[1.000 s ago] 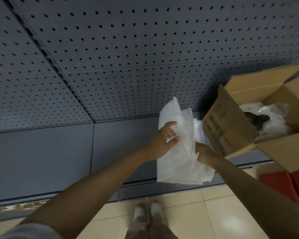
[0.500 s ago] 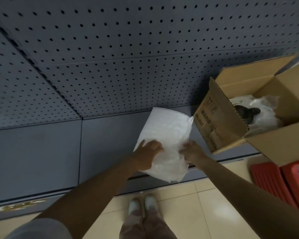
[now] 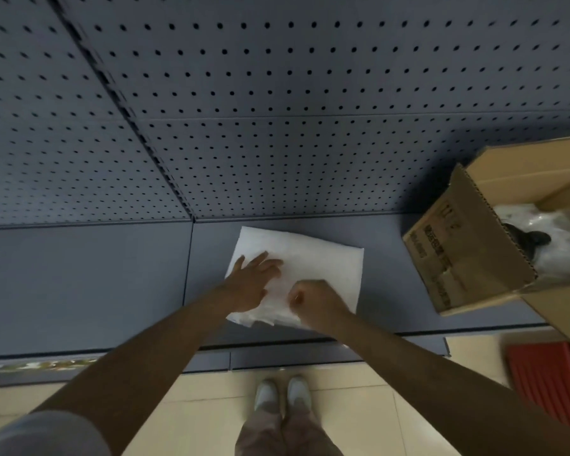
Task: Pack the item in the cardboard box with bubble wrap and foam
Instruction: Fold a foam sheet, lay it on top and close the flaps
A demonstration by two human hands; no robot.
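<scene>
We see a white foam sheet (image 3: 310, 261) lying flat on the grey shelf (image 3: 96, 284), in front of the perforated back panel (image 3: 277, 93). The left hand (image 3: 250, 281) rests on the sheet's left part with fingers spread and flat, palm down, grasping nothing. The right hand (image 3: 316, 301) is curled into a loose fist at the sheet's near edge, pinching the crumpled foam there (the fingertips themselves are hidden from us). To the right, well apart from the sheet, the cardboard box (image 3: 468, 245) stands open on the shelf, and inside it we make out a dark item (image 3: 527, 238) lying in clear bubble wrap (image 3: 560, 255). Below the shelf are a tiled floor (image 3: 195, 406), the person's shoes (image 3: 282, 393) and something red (image 3: 547, 373).
</scene>
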